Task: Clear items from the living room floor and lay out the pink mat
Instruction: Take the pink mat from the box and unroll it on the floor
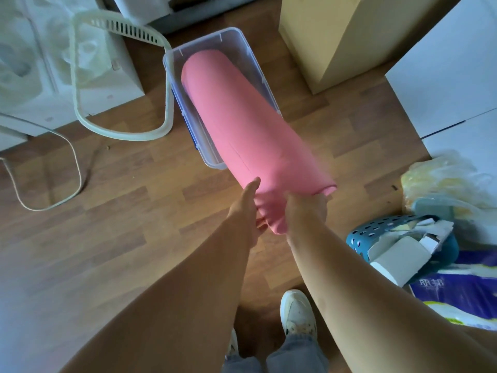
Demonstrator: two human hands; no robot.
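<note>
The rolled pink mat [242, 125] lies slanted, its far end inside a clear plastic bin [250, 47] and its near end sticking out over the bin's rim above the wooden floor. My left hand [248, 208] grips the near end from the left, thumb on top and fingers curled under. My right hand [306, 211] grips the same end from the right, fingers wrapped over the crumpled edge.
A pale laundry basket rim [118, 76] leans against white appliances at the left, with a cable [53, 184] looping on the floor. A cardboard box [328, 36] stands at the back right. A blue perforated basket [387, 238], plastic bags and a purple pack crowd the right. My shoe [297, 310] is below.
</note>
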